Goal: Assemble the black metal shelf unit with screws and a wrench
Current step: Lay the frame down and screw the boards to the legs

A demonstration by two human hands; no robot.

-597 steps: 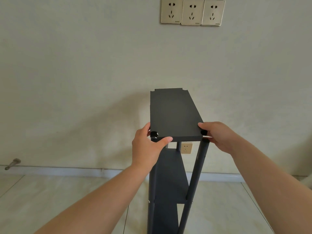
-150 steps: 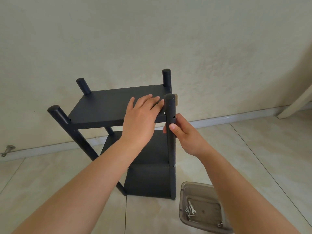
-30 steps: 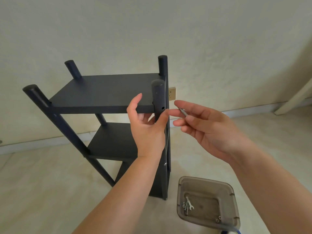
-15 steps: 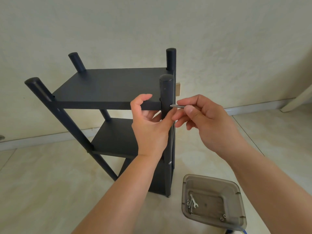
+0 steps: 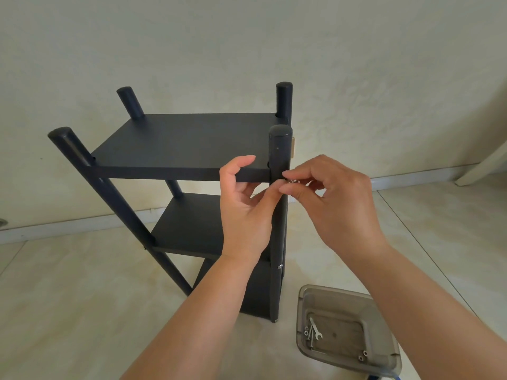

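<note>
shelf unit (image 5: pixel 186 144), black, upright, three-tiered

One cam only, head-worn, so no second view to overlap w/ it. It looks fwd and down from above the shelf unit (image 5: pixel 189 149), facing a plain wall (image 5: pixel 247 50) w/ the baseboard running across mid-frame. Close range: both forearms enter from the bottom edge, left hand (image 5: pixel 247 207) and right hand (image 5: pixel 332 204) sit near frame centre, right at the unit's near right post (image 5: pixel 279 160). Wide-angle lens bows the posts outward. Tiled floor (image 5: pixel 68 297) fills the lower part; a plastic tray (image 5: pixel 384 349) sits on it at bottom right, partly cut by the frame edge.
</note>
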